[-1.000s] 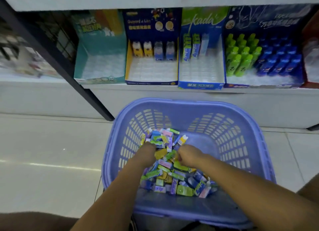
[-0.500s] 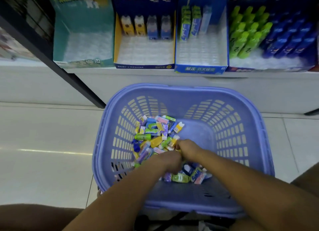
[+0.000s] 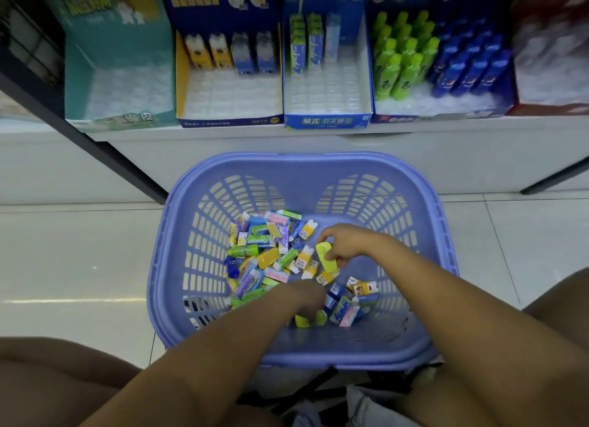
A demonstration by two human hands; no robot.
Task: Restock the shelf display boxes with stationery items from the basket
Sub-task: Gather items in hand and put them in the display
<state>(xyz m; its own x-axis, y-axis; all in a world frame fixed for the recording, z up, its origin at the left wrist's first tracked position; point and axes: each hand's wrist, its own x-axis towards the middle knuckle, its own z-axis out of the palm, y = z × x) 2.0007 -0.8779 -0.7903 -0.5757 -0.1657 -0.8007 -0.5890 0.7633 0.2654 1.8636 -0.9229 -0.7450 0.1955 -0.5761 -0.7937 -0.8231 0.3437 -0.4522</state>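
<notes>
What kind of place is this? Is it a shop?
Probably a stationery shop: a shelf lined with display boxes, some half full, and a basket of small items, one green item in the right hand.

We see the basket [image 3: 299,160] open above, its floor bare right of the eraser pile [image 3: 271,254]; front slots of the yellow-edged display box [image 3: 229,120] and the blue display box [image 3: 328,121] lie unblocked.

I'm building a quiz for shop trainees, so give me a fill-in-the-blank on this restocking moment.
The right hand pinches a lime-green oblong packet over the ___ slatted plastic basket.
The left hand reaches into the heap of small colourful stationery packets ___ that basket.
The navy-and-yellow cardboard display box holds ___ carton-shaped items.
Missing: purple; inside; four.
</notes>
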